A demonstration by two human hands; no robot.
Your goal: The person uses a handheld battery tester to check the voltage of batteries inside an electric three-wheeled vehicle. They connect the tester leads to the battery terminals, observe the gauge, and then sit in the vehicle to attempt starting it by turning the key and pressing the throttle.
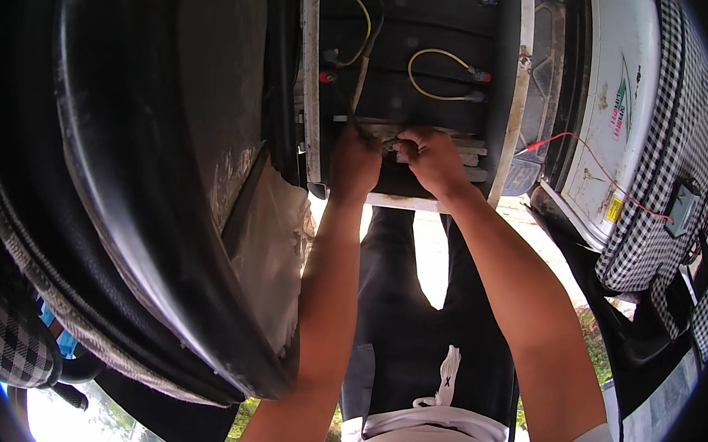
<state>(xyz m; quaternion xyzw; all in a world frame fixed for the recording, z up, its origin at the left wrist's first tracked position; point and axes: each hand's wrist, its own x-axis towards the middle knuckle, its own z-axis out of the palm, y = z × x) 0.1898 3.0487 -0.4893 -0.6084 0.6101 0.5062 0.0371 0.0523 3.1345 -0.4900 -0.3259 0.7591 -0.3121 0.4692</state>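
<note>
The thin cable (363, 72) runs down over the dark battery blocks (392, 58) to the fingers of the left hand (357, 161), by which it appears to be gripped. It is judged light and flexible, best held by its covering near the end. The right hand (435, 159) is placed just beside, fingers curled; whether anything is pinched cannot be told. A yellow wire (410, 69) is seen beyond.
</note>
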